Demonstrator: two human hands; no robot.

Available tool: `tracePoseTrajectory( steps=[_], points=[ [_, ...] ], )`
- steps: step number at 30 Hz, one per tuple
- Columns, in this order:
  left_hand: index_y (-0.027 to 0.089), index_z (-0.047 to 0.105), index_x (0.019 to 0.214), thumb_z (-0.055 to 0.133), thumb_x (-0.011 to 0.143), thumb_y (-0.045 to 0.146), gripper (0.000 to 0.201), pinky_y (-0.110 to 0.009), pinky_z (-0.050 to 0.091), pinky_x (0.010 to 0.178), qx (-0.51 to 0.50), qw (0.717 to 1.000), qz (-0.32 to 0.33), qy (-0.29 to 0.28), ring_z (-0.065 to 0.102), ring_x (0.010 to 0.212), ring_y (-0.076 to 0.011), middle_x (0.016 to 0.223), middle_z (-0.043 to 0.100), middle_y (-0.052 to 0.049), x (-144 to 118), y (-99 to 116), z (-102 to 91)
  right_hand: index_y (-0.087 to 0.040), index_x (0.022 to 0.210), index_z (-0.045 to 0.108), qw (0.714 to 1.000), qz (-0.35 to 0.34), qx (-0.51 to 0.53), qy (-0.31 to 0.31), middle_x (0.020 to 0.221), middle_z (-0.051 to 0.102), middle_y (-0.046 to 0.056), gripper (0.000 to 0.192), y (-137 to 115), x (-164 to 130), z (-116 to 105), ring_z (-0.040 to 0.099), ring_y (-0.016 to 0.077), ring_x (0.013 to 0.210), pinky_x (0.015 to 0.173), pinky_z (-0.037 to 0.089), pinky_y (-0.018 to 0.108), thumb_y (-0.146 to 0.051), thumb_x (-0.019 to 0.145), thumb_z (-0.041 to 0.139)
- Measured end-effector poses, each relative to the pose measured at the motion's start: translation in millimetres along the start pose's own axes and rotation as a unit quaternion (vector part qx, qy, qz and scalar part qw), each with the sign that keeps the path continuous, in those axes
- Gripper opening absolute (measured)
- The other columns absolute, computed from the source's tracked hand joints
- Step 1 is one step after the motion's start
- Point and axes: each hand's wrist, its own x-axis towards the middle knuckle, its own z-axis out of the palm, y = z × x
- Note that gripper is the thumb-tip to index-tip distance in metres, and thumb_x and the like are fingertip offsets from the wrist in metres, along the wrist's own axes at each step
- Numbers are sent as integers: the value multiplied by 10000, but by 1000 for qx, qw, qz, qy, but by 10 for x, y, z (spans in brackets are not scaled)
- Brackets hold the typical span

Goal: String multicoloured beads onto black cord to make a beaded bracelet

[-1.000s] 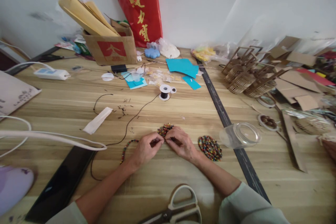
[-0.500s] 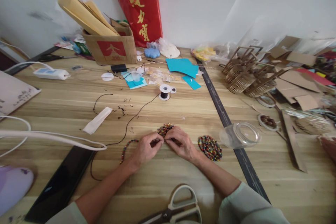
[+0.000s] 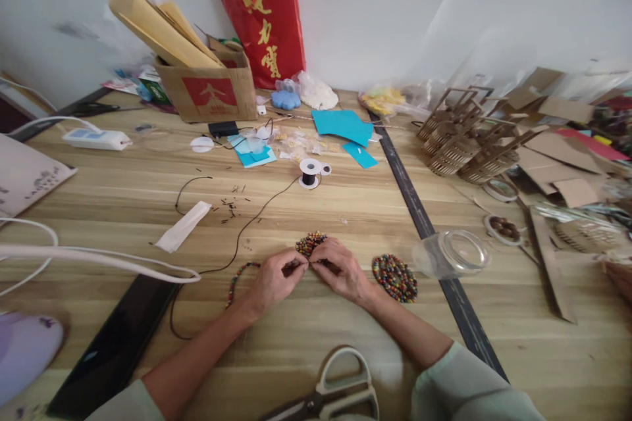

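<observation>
Both hands are meeting at the tabletop [image 3: 345, 210] centre: left hand [image 3: 271, 281] and right hand [image 3: 340, 270] fingers are pinching the bead coil [image 3: 310, 243]. A finished bead disc [image 3: 395, 277] is lying at three o'clock, scissors [image 3: 340, 388] at six.

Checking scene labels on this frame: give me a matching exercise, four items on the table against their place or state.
Items:
1. scissors
2. clear jar
3. thread spool
4. finished bead disc

Places/states:
A. lying on its side by the dark table seam
B. flat beside the right hand
C. near table edge, between the forearms
D. upright beyond the hands, near teal paper

Pairs: 1-C, 2-A, 3-D, 4-B
</observation>
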Motion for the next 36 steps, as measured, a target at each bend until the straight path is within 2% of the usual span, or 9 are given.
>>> tracePoseTrajectory(
  steps=[21, 29, 36],
  points=[
    [168, 645, 708, 559, 775, 158, 110, -214, 495, 615, 6, 1000, 1, -3, 619, 617, -136, 684, 683, -22, 2, -17, 13, -202, 924, 621, 1000, 1, 0, 1, 824, 685, 54, 67, 16, -11, 10, 614, 180, 783, 792, 471, 359, -236, 921, 562],
    [166, 677, 781, 569, 762, 142, 112, -225, 523, 644, 4, 1000, 10, -5, 639, 666, -146, 752, 708, -41, -7, -31, 14, -201, 926, 622, 1000, 1, -7, 3, 850, 682, 64, 71, 16, -18, 2, 620, 184, 823, 794, 482, 355, -237, 923, 561],
    [178, 670, 832, 576, 776, 151, 114, -218, 520, 632, 52, 998, 39, 24, 626, 685, -147, 751, 670, -39, -52, -46, 28, -204, 921, 621, 1000, -1, -9, 3, 838, 683, 66, 65, 14, -11, -3, 624, 188, 817, 791, 493, 364, -230, 919, 561]
  ],
)
